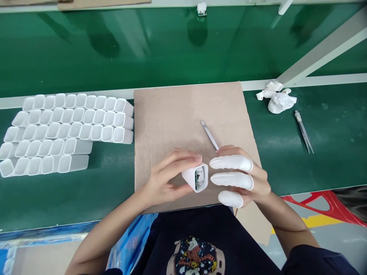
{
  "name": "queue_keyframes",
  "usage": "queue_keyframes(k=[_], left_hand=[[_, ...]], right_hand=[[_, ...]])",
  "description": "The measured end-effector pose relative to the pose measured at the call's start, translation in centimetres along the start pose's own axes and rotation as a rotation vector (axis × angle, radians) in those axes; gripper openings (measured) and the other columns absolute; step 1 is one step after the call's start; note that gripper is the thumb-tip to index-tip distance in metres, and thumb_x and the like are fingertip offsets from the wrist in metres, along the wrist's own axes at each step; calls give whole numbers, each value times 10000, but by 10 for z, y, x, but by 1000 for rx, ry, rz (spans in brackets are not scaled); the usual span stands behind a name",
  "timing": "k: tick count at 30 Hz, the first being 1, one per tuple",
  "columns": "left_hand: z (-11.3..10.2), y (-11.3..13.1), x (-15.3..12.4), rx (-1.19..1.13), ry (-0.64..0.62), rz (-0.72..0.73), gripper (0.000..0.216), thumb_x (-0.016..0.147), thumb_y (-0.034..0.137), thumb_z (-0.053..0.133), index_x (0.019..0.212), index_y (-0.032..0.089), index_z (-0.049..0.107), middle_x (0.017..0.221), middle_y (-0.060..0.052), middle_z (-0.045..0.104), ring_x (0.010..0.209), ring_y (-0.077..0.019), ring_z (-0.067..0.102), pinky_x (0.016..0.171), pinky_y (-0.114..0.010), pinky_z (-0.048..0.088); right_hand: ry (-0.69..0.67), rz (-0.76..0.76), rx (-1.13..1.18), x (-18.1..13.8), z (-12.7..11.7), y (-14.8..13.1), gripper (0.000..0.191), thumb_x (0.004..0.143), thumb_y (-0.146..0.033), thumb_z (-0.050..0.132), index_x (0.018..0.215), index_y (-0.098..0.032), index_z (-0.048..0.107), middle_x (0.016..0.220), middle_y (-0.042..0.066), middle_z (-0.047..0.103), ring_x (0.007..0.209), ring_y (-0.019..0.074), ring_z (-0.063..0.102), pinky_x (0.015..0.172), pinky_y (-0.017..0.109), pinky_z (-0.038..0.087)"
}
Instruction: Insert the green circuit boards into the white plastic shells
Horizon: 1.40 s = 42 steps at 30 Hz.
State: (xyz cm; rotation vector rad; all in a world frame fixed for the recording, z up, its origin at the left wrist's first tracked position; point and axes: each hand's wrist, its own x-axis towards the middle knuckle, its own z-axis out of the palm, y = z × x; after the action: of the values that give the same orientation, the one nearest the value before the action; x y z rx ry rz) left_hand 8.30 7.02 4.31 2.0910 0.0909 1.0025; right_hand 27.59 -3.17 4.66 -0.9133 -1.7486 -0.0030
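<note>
My left hand (169, 173) grips a white plastic housing (190, 177) between fingers and thumb. Its open end faces right, showing a green circuit board edge (196, 179) and metallic or white parts inside. Close by on the right is my right hand (243, 175), with white finger cots (231, 180) on three outstretched digits, apart from the housing. Metal tweezers (210, 134) stick out from under its bare, curled finger, which seems to hold them; their other end is hidden. Both hands are above a cardboard sheet (183, 114).
Rows of similar white housings (69, 130) stand at left. On the right lie white crumpled lumps (279, 101) and another pair of tweezers (304, 131). A small part with a green base (202, 9) sits at the back. A slanted grey post (323, 47) rises at back right.
</note>
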Motion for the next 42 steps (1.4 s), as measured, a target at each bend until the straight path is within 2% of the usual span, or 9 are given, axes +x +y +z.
queue_keyframes(k=[7,11,15,20,24,28,32,36,42], left_hand=[[1,-1,-8,33,-36,-130,545,895,238,707,1401,209,508,1174,-122,689,1092,-221,692,896,-347,607],[7,-8,-20,29,18,-318,762,856,245,740,1497,271,328,1198,-115,692,1098,-235,702,900,-382,608],[13,-16,-20,-17,55,-389,767,819,196,751,1460,273,337,1192,-96,694,1084,-231,709,907,-408,611],[13,-18,-15,-47,164,-327,743,819,195,753,1440,254,348,1214,-101,692,1120,-243,700,934,-431,612],[10,-13,-14,-100,287,-203,679,836,156,725,1425,252,400,1269,-130,678,1161,-252,691,921,-400,622],[5,-8,-14,-122,432,-73,624,813,126,736,1370,246,481,1261,-132,675,1183,-246,674,894,-355,626],[1,-4,-12,-112,504,-50,527,796,175,773,1278,240,568,1160,-106,693,1088,-223,687,810,-305,625],[4,-1,-11,-224,490,-171,480,783,268,808,1217,233,605,1134,-83,691,1018,-203,699,808,-304,622],[7,1,-8,-423,451,-389,481,735,277,833,1174,224,644,1146,-81,710,1016,-219,709,827,-326,616]], right_hand=[[-187,215,73,0,5,-5,679,871,-411,747,1432,-178,443,1234,154,639,1171,261,626,930,446,591],[-243,438,82,-5,9,2,621,885,-365,738,1430,-273,454,1286,113,637,1206,247,616,987,465,563],[-209,562,181,-11,17,12,600,868,-374,752,1396,-291,478,1310,115,624,1213,252,620,1016,483,537],[-56,650,249,3,32,5,524,899,-371,698,1373,-273,498,1305,128,624,1136,239,662,990,452,548],[243,518,205,28,38,-13,335,976,-401,537,1280,-270,588,1221,107,659,1131,261,655,975,505,546],[465,129,2,29,39,-30,405,985,-420,419,1344,-294,559,1079,77,682,993,284,677,964,602,520],[362,-21,-193,-8,47,-45,491,943,-551,425,1398,-375,484,1178,106,648,1110,402,621,1029,781,370],[207,172,-241,-39,57,-51,646,913,-650,421,1486,-358,367,1481,133,455,1431,450,349,1133,805,178],[68,348,-254,-50,58,-44,1014,809,-858,361,1579,-307,-1,1617,160,264,1526,427,181,1198,723,156]])
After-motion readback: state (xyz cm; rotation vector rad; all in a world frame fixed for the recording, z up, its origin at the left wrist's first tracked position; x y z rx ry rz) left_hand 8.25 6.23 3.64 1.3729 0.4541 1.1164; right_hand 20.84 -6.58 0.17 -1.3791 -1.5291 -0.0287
